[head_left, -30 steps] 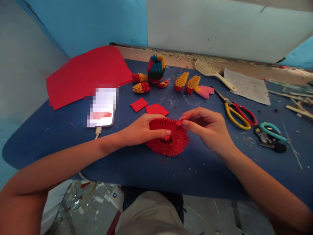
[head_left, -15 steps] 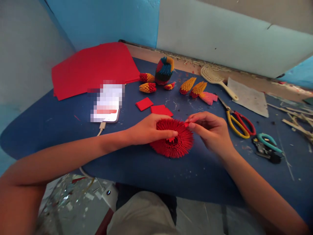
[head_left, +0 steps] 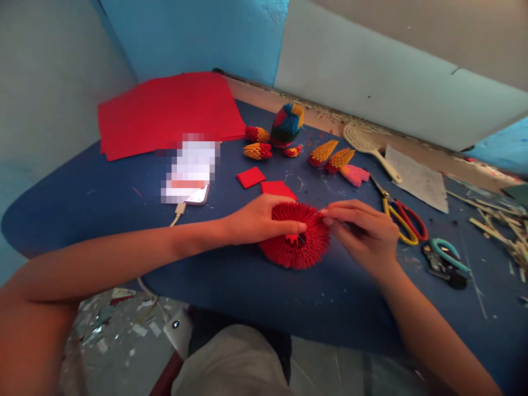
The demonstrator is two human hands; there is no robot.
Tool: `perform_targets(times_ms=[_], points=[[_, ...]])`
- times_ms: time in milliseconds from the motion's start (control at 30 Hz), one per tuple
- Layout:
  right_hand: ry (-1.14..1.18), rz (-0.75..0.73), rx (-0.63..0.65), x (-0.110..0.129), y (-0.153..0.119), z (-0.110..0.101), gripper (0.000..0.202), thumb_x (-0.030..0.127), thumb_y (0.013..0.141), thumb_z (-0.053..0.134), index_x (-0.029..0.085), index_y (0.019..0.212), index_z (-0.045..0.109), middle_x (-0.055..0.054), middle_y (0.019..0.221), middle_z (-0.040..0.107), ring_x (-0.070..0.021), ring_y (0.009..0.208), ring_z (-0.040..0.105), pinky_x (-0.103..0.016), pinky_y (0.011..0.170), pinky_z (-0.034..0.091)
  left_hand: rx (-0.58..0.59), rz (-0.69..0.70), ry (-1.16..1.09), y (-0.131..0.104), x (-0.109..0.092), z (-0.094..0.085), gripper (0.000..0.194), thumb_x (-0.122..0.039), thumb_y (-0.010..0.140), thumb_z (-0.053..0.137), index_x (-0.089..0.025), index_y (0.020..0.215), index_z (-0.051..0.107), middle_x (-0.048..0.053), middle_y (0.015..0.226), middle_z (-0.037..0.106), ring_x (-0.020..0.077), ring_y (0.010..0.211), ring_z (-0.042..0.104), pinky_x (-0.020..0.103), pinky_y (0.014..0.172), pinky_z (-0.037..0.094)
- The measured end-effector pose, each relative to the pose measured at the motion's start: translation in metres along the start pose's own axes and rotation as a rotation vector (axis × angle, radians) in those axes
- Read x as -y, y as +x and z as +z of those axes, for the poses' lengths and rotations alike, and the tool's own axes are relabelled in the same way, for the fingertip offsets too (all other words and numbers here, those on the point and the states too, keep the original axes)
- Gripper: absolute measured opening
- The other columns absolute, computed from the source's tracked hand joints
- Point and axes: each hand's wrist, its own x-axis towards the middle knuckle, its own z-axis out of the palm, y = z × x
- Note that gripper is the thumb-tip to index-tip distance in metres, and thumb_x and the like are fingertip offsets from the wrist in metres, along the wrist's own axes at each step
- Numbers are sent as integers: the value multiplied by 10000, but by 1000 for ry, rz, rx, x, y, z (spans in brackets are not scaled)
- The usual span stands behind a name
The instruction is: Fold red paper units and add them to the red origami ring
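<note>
Since earlier, the right hand [head_left: 365,235] has straightened its fingers; I record it pinching a red paper piece [head_left: 322,213] at the folded-paper ring [head_left: 304,255] that the left hand [head_left: 259,220] grips over the surface [head_left: 226,280].

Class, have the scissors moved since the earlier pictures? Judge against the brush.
No. The scissors keep their place against the brush, blade tips left of its handle's end; both shift alike in the picture, so the camera moved.

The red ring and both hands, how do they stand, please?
Left hand gripping red ring. Right hand at its right edge, fingertips close together. Red squares just beyond ring; scissors beside right hand.
</note>
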Motion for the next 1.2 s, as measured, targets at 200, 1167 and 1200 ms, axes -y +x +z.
perform_targets(times_ms=[200,1167,1200], points=[[9,67,46,1,1,-1,182,118,763,610,275,844,653,0,807,668,-135,703,620,-281,635,514,5,9,23,1,3,2,237,-271,777,608,-97,937,624,50,897,669,137,809,609,246,751,469],[246,459,39,27,10,-2,177,252,727,667,206,829,530,11,713,663,-146,666,639,-256,558,466,33,18,279,-4,-6,-4,264,-311,740,642,-119,920,641,37,836,693,148,750,628,224,659,482],[201,446,17,28,9,-1,178,238,723,668,207,832,531,13,713,665,-145,668,637,-259,570,465,33,14,285,-4,-5,-4,260,-314,737,644,-115,904,644,37,818,691,145,733,624,219,642,478]])
